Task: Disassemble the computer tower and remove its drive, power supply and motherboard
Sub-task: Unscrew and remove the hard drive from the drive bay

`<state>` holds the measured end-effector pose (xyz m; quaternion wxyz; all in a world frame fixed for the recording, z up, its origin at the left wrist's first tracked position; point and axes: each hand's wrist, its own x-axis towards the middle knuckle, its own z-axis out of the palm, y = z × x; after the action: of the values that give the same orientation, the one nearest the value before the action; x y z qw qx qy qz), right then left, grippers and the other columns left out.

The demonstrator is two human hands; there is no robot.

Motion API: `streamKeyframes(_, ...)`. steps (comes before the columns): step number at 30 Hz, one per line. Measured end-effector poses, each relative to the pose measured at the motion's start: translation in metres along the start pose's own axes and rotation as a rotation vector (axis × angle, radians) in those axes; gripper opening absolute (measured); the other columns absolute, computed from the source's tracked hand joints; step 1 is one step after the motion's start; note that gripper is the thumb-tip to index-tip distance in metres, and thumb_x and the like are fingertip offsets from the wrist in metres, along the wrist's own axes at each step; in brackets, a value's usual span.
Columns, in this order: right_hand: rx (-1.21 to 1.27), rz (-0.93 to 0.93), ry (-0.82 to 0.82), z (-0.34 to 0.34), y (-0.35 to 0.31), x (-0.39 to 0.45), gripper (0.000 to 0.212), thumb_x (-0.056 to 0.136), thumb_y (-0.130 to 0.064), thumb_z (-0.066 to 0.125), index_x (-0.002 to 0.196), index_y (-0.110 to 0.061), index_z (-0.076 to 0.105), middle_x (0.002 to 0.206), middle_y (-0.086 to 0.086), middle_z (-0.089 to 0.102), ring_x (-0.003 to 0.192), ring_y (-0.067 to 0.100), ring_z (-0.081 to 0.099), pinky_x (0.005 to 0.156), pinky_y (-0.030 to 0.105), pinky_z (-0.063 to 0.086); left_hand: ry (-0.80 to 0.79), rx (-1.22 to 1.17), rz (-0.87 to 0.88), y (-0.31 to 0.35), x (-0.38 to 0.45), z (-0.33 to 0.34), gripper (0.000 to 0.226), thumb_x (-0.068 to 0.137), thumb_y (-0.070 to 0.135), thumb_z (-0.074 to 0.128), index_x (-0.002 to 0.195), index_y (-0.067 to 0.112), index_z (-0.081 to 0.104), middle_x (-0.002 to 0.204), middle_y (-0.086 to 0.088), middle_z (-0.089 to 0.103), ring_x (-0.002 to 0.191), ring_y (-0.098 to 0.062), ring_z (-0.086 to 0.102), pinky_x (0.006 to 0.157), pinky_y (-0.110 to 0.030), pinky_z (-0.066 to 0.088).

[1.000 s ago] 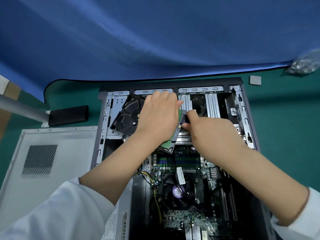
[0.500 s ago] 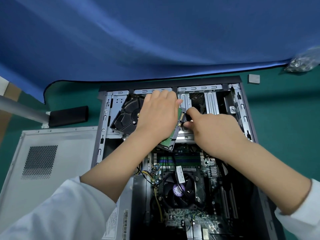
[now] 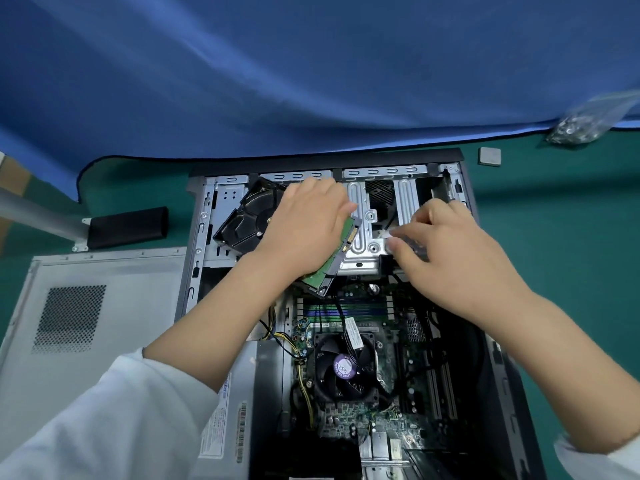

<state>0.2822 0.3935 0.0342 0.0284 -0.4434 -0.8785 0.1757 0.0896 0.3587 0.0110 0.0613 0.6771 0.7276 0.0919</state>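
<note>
The open computer tower (image 3: 199, 237) lies on its side on a green mat. At its far left end a black hard drive (image 3: 242, 220) sits tilted and half lifted from the silver drive cage (image 3: 360, 251), green circuit side and gold connector pins showing. My left hand (image 3: 304, 223) grips the drive from above. My right hand (image 3: 450, 244) is just right of the drive, its blurred fingertips pinching a cable connector (image 3: 393, 235) over the cage. The motherboard (image 3: 346, 414) with its black CPU fan (image 3: 343, 367) fills the near half. The silver power supply (image 3: 235, 410) is at the near left.
The removed grey side panel (image 3: 86, 306) lies left of the tower. A black block on a grey bar (image 3: 128, 226) sits beyond it. A small grey square (image 3: 490, 156) and a clear bag of small parts (image 3: 581, 123) lie far right, by the blue cloth.
My right hand has pulled away to the right from the drive's edge, taking the connector with it and exposing the drive's gold pins. My left hand stays on the drive.
</note>
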Motion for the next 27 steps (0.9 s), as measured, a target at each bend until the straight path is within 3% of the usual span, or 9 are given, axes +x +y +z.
streamKeyframes(4,0.145,-0.045,0.082,0.012,0.004,0.01,0.034,0.096,-0.034,0.043,0.119,-0.02,0.063,0.102,0.001,0.051,0.104,0.022,0.04,0.091,0.037,0.038,-0.036,-0.127,0.081,-0.001,-0.003,-0.008,0.028,0.099,0.033,0.04,0.092,0.012,0.057,0.094,0.0,0.054,0.096,-0.021,0.043,0.09,-0.03,0.032)
streamKeyframes(7,0.117,-0.065,0.138,0.021,0.011,0.024,0.034,0.096,-0.028,0.045,0.125,-0.015,0.058,0.117,0.006,0.051,0.117,0.026,0.037,0.101,0.041,0.033,0.041,-0.221,0.041,0.003,-0.009,-0.018,0.028,0.1,0.029,0.042,0.105,0.012,0.064,0.108,0.0,0.061,0.107,-0.021,0.048,0.099,-0.033,0.034)
streamKeyframes(9,0.048,-0.116,0.147,0.027,0.015,0.03,0.038,0.096,-0.027,0.046,0.131,-0.014,0.053,0.132,0.007,0.047,0.128,0.027,0.032,0.108,0.042,0.027,0.165,-0.218,-0.112,0.005,-0.014,-0.025,0.031,0.099,0.031,0.042,0.121,0.015,0.059,0.124,0.001,0.057,0.12,-0.02,0.044,0.106,-0.036,0.03)
streamKeyframes(11,0.006,-0.163,0.134,0.031,0.015,0.033,0.041,0.095,-0.028,0.047,0.134,-0.014,0.05,0.143,0.008,0.04,0.137,0.028,0.026,0.112,0.043,0.023,0.194,-0.197,-0.408,0.008,-0.023,-0.028,0.045,0.097,0.04,0.042,0.137,0.019,0.044,0.144,-0.003,0.04,0.135,-0.022,0.028,0.112,-0.04,0.021)
streamKeyframes(14,-0.027,-0.189,0.109,0.035,0.014,0.033,0.042,0.097,-0.029,0.043,0.135,-0.013,0.05,0.15,0.007,0.033,0.141,0.029,0.019,0.112,0.045,0.024,-0.006,-0.241,-0.845,0.031,-0.036,-0.027,0.08,0.087,0.062,0.043,0.149,0.02,0.016,0.157,-0.011,0.001,0.142,-0.034,-0.005,0.115,-0.051,0.001)
streamKeyframes(17,-0.04,-0.188,0.081,0.036,0.015,0.033,0.043,0.098,-0.03,0.04,0.137,-0.014,0.048,0.154,0.005,0.027,0.143,0.029,0.014,0.113,0.045,0.024,-0.138,-0.344,-1.022,0.056,-0.031,-0.023,0.104,0.077,0.073,0.048,0.151,0.019,-0.001,0.154,-0.014,-0.023,0.137,-0.038,-0.029,0.111,-0.055,-0.01)
streamKeyframes(21,-0.035,-0.18,0.068,0.034,0.014,0.031,0.043,0.098,-0.029,0.038,0.138,-0.016,0.046,0.154,0.004,0.026,0.144,0.028,0.011,0.113,0.044,0.025,-0.114,-0.456,-1.221,0.063,-0.002,-0.025,0.108,0.072,0.066,0.058,0.15,0.019,0.002,0.153,-0.015,-0.025,0.132,-0.043,-0.036,0.108,-0.061,-0.009)
streamKeyframes(27,-0.018,-0.173,0.062,0.031,0.01,0.031,0.042,0.096,-0.026,0.042,0.135,-0.014,0.05,0.153,0.005,0.029,0.143,0.029,0.016,0.108,0.046,0.032,-0.043,-0.411,-1.393,0.068,0.012,-0.017,0.096,0.068,0.055,0.064,0.142,0.018,0.015,0.154,-0.013,-0.007,0.133,-0.05,-0.028,0.109,-0.06,0.0)
